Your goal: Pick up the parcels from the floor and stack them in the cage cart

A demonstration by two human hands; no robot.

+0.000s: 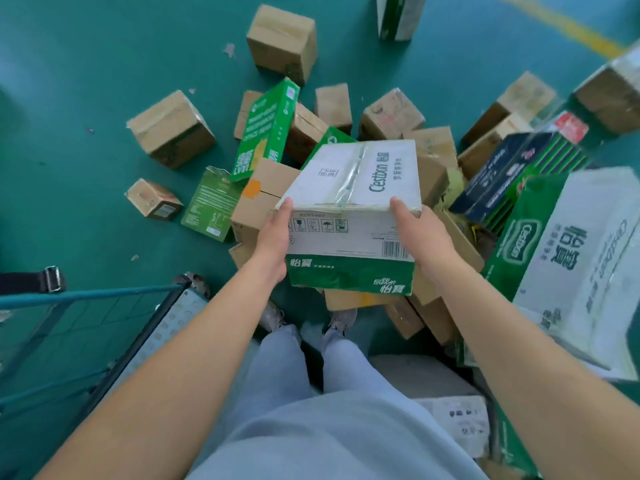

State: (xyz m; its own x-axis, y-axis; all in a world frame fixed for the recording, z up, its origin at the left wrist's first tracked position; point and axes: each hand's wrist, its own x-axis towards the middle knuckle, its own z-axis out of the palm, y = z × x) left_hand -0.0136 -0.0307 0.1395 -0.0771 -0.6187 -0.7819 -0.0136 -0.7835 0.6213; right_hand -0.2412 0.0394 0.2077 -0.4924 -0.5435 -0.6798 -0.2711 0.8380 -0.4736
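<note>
I am holding a white-and-green Cestbon carton (351, 216) up off the floor (86, 81), in front of me and above the heap of parcels (388, 133). My left hand (273, 237) is gripping its near left corner, thumb lying along the top edge and fingers curled out of sight round the side. My right hand (420, 233) is doing the same at the near right corner, so each grip is closing on the carton itself. The carton is tilting slightly, its taped top facing the camera. Below it, brown, green and dark blue boxes are lying scattered on the green floor. The cage cart (104, 327) is standing at my lower left, well apart from the carton, its blue wire wall and perforated rail showing.
</note>
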